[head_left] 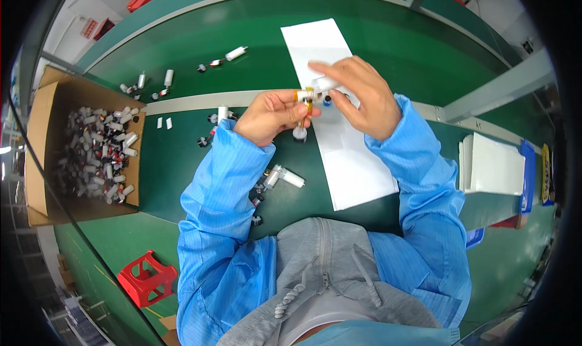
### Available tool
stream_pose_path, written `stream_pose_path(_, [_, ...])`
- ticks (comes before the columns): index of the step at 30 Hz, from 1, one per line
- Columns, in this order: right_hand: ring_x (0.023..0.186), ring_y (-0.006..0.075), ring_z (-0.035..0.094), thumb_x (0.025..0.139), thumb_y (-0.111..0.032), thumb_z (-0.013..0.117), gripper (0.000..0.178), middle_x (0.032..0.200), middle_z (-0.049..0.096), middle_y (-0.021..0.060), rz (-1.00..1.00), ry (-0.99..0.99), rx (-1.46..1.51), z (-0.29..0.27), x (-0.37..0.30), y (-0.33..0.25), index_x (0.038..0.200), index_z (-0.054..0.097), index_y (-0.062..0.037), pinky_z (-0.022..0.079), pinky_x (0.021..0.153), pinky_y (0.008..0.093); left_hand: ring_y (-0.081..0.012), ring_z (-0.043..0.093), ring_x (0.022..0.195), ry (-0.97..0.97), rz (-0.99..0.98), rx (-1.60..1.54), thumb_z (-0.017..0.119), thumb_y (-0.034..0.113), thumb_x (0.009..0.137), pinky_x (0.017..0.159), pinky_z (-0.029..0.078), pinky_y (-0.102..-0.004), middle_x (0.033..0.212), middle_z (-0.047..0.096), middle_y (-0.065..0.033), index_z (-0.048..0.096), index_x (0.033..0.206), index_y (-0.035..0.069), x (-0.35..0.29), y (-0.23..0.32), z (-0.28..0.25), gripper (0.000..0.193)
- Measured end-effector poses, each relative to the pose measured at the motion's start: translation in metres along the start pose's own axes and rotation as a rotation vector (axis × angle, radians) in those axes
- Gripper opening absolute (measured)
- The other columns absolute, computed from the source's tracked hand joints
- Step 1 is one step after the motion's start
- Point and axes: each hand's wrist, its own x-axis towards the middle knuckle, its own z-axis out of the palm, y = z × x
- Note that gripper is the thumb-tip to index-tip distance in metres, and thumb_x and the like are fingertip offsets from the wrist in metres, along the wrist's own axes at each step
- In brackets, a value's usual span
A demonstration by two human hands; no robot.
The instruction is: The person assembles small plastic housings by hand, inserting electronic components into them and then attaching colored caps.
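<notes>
Over a long white sheet (357, 170) on the green table, my two hands meet at a small assembly with a white cylinder, yellow tape and a round grey-white end (299, 134). My left hand (265, 117) pinches its taped part between thumb and fingers. A white cylinder (325, 83), blurred, sits in the fingers of my right hand (368, 97), close to the left fingertips. Whether the two pieces are joined is not plain. Just below the right fingers is a small blue-and-black part (327, 100). Similar white cylinders (291, 177) lie by my left forearm.
At the left stands a cardboard box (39, 146) full of similar parts. More assemblies (235, 53) lie on the far green surface, beyond a pale rail (200, 102). White sheets (497, 164) are stacked at the right beside a blue bin (527, 179). A red stool (145, 279) stands on the floor.
</notes>
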Motion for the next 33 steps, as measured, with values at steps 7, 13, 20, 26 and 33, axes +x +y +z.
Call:
stream_pose_path(7, [0.093,0.028,0.06,0.08,0.0,0.064,0.035,0.103,0.061,0.0142,0.439,-0.097,0.235,0.017,-0.072,0.058,0.115,0.062,-0.0042,0.049,0.079,0.0348,-0.0108,0.058,0.081,-0.18,-0.119,-0.386,0.057,0.011,0.094,0.074,0.05,-0.0226,0.104,0.064,-0.0122,0.052,0.128,-0.002,0.001,-0.01,0.016,0.037])
stream_pose_path(13, [0.104,0.0296,0.056,0.082,0.003,0.061,0.025,0.111,0.058,0.0139,0.344,-0.052,-0.136,0.045,-0.105,0.05,0.107,0.063,0.0017,0.047,0.089,0.0344,-0.0103,0.055,0.081,-0.039,-0.06,-0.494,0.056,0.011,0.094,0.075,0.048,-0.0206,0.102,0.062,-0.0103,0.052,0.128,0.0,0.001,-0.006,0.024,0.036])
stream_pose_path(20, [0.103,0.0289,0.053,0.08,0.0,0.064,0.031,0.109,0.055,0.0142,0.365,-0.184,-0.231,0.055,-0.104,0.044,0.111,0.059,0.0022,0.045,0.091,0.0362,-0.01,0.055,0.079,0.049,-0.058,-0.404,0.056,0.013,0.094,0.07,0.048,-0.0217,0.1,0.062,-0.009,0.051,0.128,0.001,0.003,-0.009,0.022,0.037])
stream_pose_path(26, [0.098,0.0285,0.052,0.079,-0.004,0.066,0.03,0.105,0.055,0.0136,0.358,-0.083,-0.348,0.062,-0.106,0.032,0.108,0.059,0.0022,0.043,0.086,0.0371,-0.0095,0.055,0.078,0.074,-0.051,-0.358,0.055,0.014,0.095,0.069,0.047,-0.0212,0.1,0.062,-0.0083,0.052,0.128,0.001,0.002,-0.006,0.026,0.035])
stream_pose_path(33, [0.096,0.0261,0.052,0.082,-0.007,0.061,0.029,0.104,0.053,0.0127,0.251,-0.137,-0.506,0.061,-0.11,0.027,0.109,0.056,0.0035,0.041,0.082,0.0369,-0.0094,0.055,0.078,0.057,-0.054,-0.364,0.054,0.012,0.096,0.068,0.045,-0.02,0.101,0.063,-0.0081,0.054,0.127,0.001,0.0,-0.005,0.024,0.033])
